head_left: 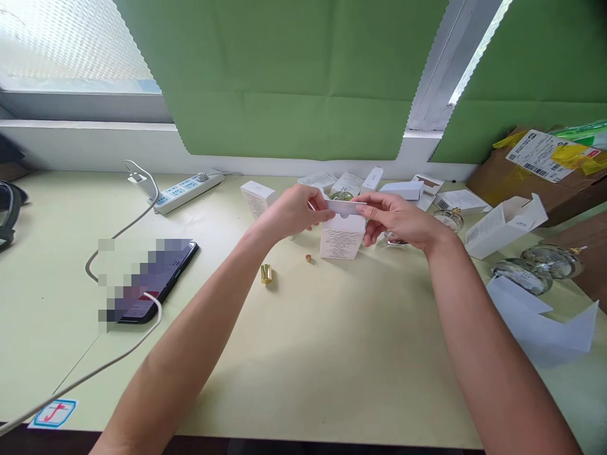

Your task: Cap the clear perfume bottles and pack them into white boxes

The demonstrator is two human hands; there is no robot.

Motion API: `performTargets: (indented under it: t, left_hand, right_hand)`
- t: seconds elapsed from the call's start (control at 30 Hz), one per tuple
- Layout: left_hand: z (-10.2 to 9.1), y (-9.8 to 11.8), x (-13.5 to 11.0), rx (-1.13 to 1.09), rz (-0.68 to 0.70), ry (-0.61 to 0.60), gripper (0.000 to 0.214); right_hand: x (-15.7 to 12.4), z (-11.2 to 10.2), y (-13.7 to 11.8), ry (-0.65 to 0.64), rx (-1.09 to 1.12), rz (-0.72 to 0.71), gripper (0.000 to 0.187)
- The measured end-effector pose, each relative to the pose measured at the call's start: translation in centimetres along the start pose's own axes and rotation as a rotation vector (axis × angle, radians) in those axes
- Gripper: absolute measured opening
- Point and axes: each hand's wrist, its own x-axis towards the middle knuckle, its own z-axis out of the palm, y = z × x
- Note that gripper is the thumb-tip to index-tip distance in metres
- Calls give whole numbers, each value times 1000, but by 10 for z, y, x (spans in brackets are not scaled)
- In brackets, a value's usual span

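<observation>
A small white printed carton point(341, 243) stands upright on the table, its top flap raised. My left hand point(298, 208) pinches the left end of that flap between thumb and fingers. At the flap's right end, the thumb and fingers of my right hand point(397, 218) are closed on it too. In front of the carton and to its left lie a gold cylindrical cap point(266, 273) and a tiny copper-coloured round piece point(308, 258). Just behind the flap, a greenish glass bottle point(342, 195) shows in part.
More white cartons point(258, 197) stand along the back. At right are an opened carton point(505, 226), glass bottles point(521, 275), torn white card point(545, 328) and a brown cardboard box point(502, 170). A phone point(164, 284), its cable point(114, 360) and a power strip point(190, 191) lie left.
</observation>
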Motion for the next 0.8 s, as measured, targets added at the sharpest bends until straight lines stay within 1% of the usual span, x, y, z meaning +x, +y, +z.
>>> performTargets:
  t: [0.1,0.2,0.27,0.33,0.4,0.47,0.53,0.63,0.73,0.8]
  left_hand:
    - [4,-7,4,-6,-47,-16,27]
    - [6,-10,6,11,-44,-9,30]
    - [6,-9,6,35,16,26,27]
    - [5,-6,5,69,112,60,21]
    - [3,-4,3,107,203,57,16]
    - [1,-3,1,147,256,28,21]
    - [0,-3,-1,176,280,1,29]
    - [0,-4,-2,198,272,-31,34]
    - [1,-4,-2,194,268,-44,31]
    - [2,-4,-1,180,276,-29,24]
  right_hand:
    - [2,3,0,30,-6,-13,31]
    - [5,5,2,37,12,-19,25]
    - [7,5,5,30,43,-16,24]
    - [10,5,9,29,75,-8,25]
    - [13,4,12,19,109,-2,25]
    - [14,3,14,-7,153,7,23]
    - [14,2,14,-32,197,29,21]
    - [13,0,14,-39,238,67,20]
    - [12,0,14,-53,245,73,22]
    - [11,-1,13,-68,237,69,22]
